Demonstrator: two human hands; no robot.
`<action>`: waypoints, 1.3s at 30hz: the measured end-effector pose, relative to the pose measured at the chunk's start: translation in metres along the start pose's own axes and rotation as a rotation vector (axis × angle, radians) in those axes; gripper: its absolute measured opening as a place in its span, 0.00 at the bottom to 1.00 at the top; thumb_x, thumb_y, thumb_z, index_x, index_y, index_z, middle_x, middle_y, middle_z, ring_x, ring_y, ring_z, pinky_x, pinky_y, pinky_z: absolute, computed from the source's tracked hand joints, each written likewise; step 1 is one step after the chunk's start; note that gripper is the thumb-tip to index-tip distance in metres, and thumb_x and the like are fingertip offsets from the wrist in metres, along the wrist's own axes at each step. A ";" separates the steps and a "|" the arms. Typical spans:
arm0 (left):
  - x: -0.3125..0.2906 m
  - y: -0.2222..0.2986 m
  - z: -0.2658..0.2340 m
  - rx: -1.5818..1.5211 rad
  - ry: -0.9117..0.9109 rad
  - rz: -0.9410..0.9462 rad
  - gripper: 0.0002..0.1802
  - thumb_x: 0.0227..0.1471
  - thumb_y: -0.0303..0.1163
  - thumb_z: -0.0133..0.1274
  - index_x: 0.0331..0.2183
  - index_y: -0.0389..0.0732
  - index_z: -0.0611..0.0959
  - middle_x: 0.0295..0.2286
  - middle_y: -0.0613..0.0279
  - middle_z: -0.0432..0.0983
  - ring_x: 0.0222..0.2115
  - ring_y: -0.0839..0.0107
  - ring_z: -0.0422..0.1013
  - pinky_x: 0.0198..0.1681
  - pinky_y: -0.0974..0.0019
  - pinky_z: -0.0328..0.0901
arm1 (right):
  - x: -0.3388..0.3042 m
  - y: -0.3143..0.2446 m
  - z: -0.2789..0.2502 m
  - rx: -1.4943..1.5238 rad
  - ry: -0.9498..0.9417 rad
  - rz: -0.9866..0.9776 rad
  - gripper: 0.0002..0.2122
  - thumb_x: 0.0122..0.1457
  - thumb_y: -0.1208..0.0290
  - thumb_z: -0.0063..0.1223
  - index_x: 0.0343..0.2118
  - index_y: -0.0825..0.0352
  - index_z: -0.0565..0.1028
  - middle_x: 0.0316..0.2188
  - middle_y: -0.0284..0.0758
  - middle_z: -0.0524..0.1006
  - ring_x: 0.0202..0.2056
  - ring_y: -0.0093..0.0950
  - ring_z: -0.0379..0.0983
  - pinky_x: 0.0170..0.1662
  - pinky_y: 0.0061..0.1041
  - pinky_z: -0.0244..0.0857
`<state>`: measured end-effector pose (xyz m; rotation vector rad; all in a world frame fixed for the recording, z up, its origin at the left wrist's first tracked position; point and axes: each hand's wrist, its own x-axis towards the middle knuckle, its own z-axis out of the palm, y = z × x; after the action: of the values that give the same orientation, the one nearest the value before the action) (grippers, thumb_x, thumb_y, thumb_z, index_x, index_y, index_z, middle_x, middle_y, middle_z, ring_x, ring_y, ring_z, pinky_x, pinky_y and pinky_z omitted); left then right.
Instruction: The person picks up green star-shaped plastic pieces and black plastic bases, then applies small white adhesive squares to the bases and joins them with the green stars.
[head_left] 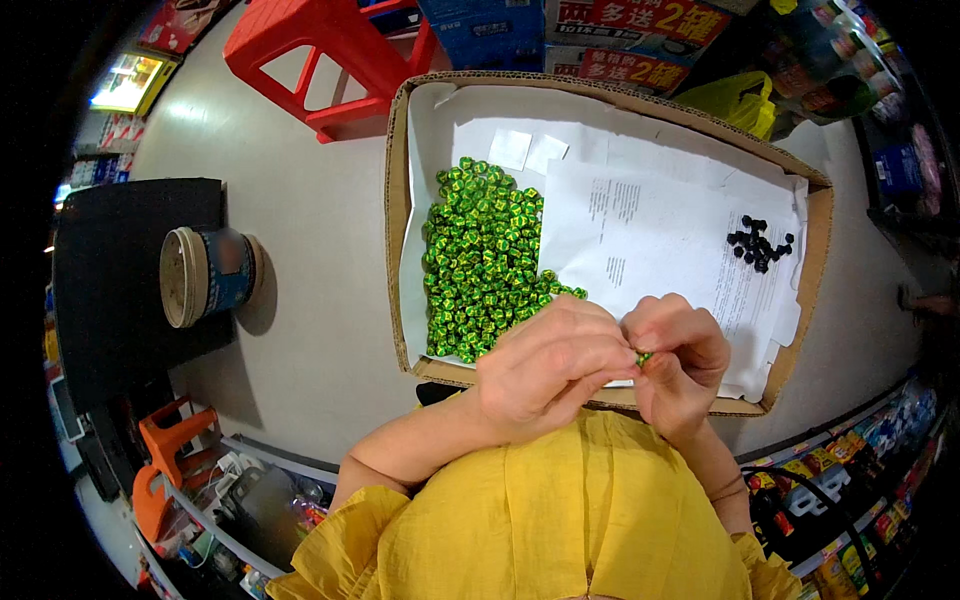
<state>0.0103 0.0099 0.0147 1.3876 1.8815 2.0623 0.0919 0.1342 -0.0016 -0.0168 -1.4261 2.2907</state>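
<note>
in the head view, we have uncovered paper (640, 225) between a green pile (483, 262) at nine o'clock in our cardboard box (398, 230) and black bits (762, 245) at three. past its nine o'clock side, open floor (310, 260) separates it from a bucket (212, 278). at six o'clock, by the near rim (440, 371), our left hand (550, 365) and right hand (682, 360) are both pinched on a green ball (644, 357). fingertips mostly hide it, and our hands cover part of that rim. we count one bucket, two white slips (510, 149) at eleven o'clock and one red stool (285, 32) beyond; pile and bits crowd too tightly to count.
</note>
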 end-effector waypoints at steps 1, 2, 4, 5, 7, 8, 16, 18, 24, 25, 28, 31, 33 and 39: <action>0.000 -0.001 0.001 0.049 0.006 0.033 0.13 0.36 0.13 0.56 0.29 0.35 0.76 0.26 0.55 0.73 0.26 0.64 0.71 0.29 0.66 0.66 | -0.001 0.002 0.002 -0.003 0.001 -0.003 0.07 0.49 0.78 0.55 0.30 0.71 0.70 0.26 0.37 0.71 0.27 0.23 0.65 0.30 0.19 0.60; 0.000 -0.002 0.001 0.049 0.006 0.034 0.13 0.36 0.13 0.56 0.29 0.35 0.76 0.26 0.55 0.73 0.26 0.64 0.71 0.29 0.66 0.66 | -0.001 0.005 0.004 0.014 0.045 0.023 0.06 0.51 0.78 0.54 0.30 0.71 0.69 0.26 0.36 0.70 0.27 0.22 0.64 0.31 0.18 0.58; -0.002 -0.002 0.001 0.078 0.022 -0.040 0.13 0.36 0.14 0.57 0.29 0.35 0.76 0.26 0.56 0.73 0.26 0.65 0.70 0.29 0.67 0.65 | -0.001 0.006 0.007 0.032 0.088 0.049 0.06 0.52 0.77 0.52 0.31 0.72 0.68 0.26 0.36 0.70 0.28 0.21 0.63 0.31 0.18 0.57; -0.003 -0.003 0.002 0.079 0.023 -0.040 0.13 0.36 0.14 0.57 0.29 0.35 0.76 0.26 0.56 0.73 0.26 0.65 0.70 0.29 0.67 0.65 | -0.001 0.007 0.008 0.076 0.103 0.066 0.06 0.53 0.77 0.52 0.31 0.71 0.68 0.26 0.35 0.69 0.28 0.21 0.63 0.31 0.18 0.57; -0.007 -0.003 0.003 0.016 0.059 -0.092 0.12 0.37 0.15 0.57 0.29 0.34 0.76 0.26 0.56 0.73 0.26 0.67 0.70 0.29 0.69 0.65 | -0.003 0.005 0.009 0.119 0.116 0.082 0.05 0.53 0.77 0.51 0.31 0.71 0.68 0.26 0.35 0.69 0.28 0.20 0.63 0.31 0.17 0.57; -0.008 -0.002 0.004 0.015 0.060 -0.091 0.12 0.37 0.15 0.57 0.29 0.34 0.76 0.26 0.56 0.73 0.26 0.67 0.70 0.29 0.69 0.65 | -0.004 0.002 0.009 0.132 0.128 0.126 0.05 0.53 0.77 0.51 0.30 0.71 0.68 0.27 0.35 0.69 0.28 0.20 0.63 0.31 0.17 0.57; -0.013 0.006 -0.001 -0.760 0.226 -0.651 0.06 0.44 0.16 0.53 0.30 0.32 0.77 0.28 0.60 0.75 0.28 0.79 0.70 0.31 0.77 0.64 | 0.003 -0.015 0.004 -0.038 -0.053 0.237 0.04 0.50 0.83 0.52 0.30 0.72 0.70 0.28 0.36 0.71 0.28 0.20 0.65 0.31 0.17 0.59; -0.012 0.009 0.002 -0.805 0.210 -0.668 0.06 0.44 0.16 0.53 0.29 0.32 0.77 0.28 0.59 0.74 0.28 0.80 0.69 0.31 0.77 0.64 | 0.004 -0.010 0.000 0.077 -0.059 0.131 0.05 0.46 0.85 0.55 0.27 0.73 0.72 0.26 0.36 0.72 0.28 0.21 0.66 0.30 0.18 0.60; -0.006 0.009 -0.007 -0.674 0.074 -0.590 0.05 0.44 0.16 0.53 0.29 0.32 0.77 0.28 0.58 0.74 0.28 0.79 0.69 0.30 0.77 0.64 | 0.017 -0.023 -0.012 0.073 -0.124 0.405 0.05 0.43 0.86 0.58 0.23 0.73 0.73 0.23 0.35 0.72 0.25 0.19 0.66 0.28 0.16 0.59; -0.006 0.008 -0.009 -0.573 0.022 -0.518 0.05 0.44 0.16 0.53 0.29 0.32 0.77 0.28 0.58 0.74 0.28 0.79 0.69 0.29 0.77 0.64 | 0.019 -0.029 -0.009 0.074 -0.124 0.405 0.05 0.43 0.86 0.58 0.23 0.73 0.73 0.23 0.35 0.72 0.25 0.19 0.66 0.28 0.16 0.59; -0.005 0.004 -0.013 -0.380 0.015 -0.499 0.05 0.44 0.16 0.53 0.28 0.33 0.78 0.28 0.58 0.73 0.27 0.78 0.69 0.29 0.76 0.63 | 0.019 -0.038 0.002 -0.214 -0.106 0.449 0.05 0.43 0.86 0.58 0.24 0.73 0.73 0.23 0.34 0.73 0.26 0.18 0.66 0.28 0.15 0.59; -0.007 0.006 -0.012 -0.612 0.127 -0.688 0.05 0.44 0.16 0.53 0.28 0.33 0.77 0.27 0.58 0.73 0.27 0.77 0.70 0.29 0.76 0.64 | 0.009 -0.032 0.011 -0.384 -0.007 0.234 0.06 0.46 0.85 0.55 0.28 0.73 0.73 0.25 0.34 0.73 0.27 0.19 0.68 0.31 0.16 0.61; -0.009 0.003 -0.009 -0.743 0.155 -0.701 0.05 0.44 0.16 0.53 0.28 0.33 0.77 0.27 0.58 0.73 0.27 0.77 0.70 0.29 0.75 0.65 | 0.010 -0.031 0.005 -0.173 -0.010 0.356 0.05 0.46 0.85 0.56 0.28 0.73 0.73 0.26 0.34 0.73 0.28 0.20 0.68 0.32 0.17 0.62; -0.009 0.003 -0.005 -0.948 0.159 -0.805 0.04 0.44 0.18 0.54 0.27 0.34 0.77 0.26 0.60 0.74 0.26 0.78 0.70 0.29 0.75 0.66 | 0.012 -0.017 -0.007 0.365 -0.004 0.606 0.05 0.45 0.83 0.57 0.26 0.72 0.73 0.26 0.35 0.74 0.29 0.22 0.70 0.34 0.19 0.64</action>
<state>0.0142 -0.0001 0.0121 0.1975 0.9153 2.0939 0.0886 0.1510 0.0118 -0.3795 -1.0772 3.0109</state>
